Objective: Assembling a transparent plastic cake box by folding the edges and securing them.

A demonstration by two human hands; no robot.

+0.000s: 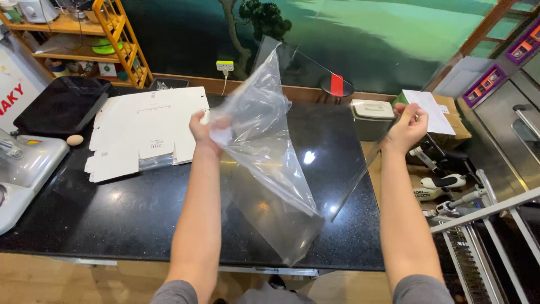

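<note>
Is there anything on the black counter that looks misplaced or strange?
One thing: a lone egg lies loose on the counter near its left edge, beside a white machine. Otherwise both hands, left hand and right hand, hold a clear plastic sheet above the counter.

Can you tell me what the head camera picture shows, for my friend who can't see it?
Two bare hands, the left hand and right hand, hold up a clear plastic sheet above a black counter. Flat white cardboard boxes lie on the counter's left.
</note>
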